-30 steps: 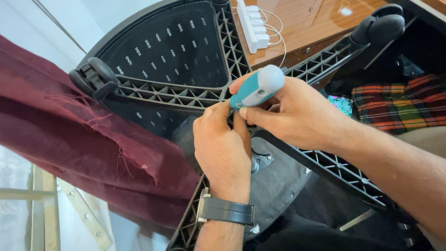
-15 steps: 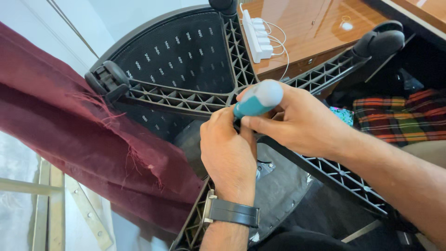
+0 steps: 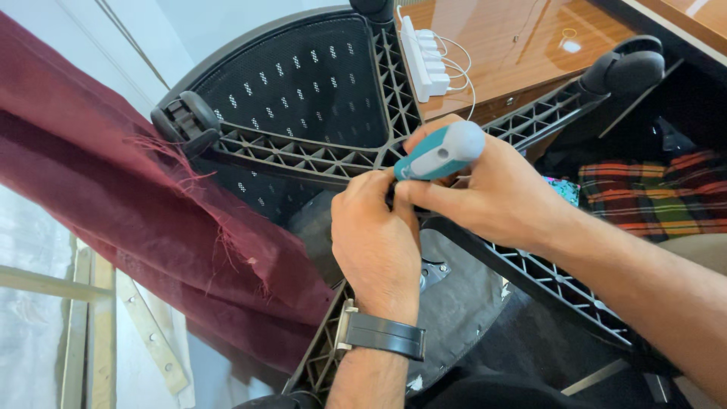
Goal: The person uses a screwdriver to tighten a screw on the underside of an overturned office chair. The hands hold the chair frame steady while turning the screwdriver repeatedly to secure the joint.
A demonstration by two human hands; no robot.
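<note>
- Right hand (image 3: 492, 197) grips a teal-and-white screwdriver (image 3: 439, 153), fingers wrapped around it, over the upturned chair base (image 3: 303, 155).
- Left hand (image 3: 375, 242), fingers pinched together, touches the screwdriver's tip at the base's hub.

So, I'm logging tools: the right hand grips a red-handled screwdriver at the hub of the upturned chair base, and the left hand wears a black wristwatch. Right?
Not quite: in the head view the screwdriver handle is teal and grey, not red. The right hand does grip it at the chair base hub, and the left hand wears a black wristwatch.
</note>
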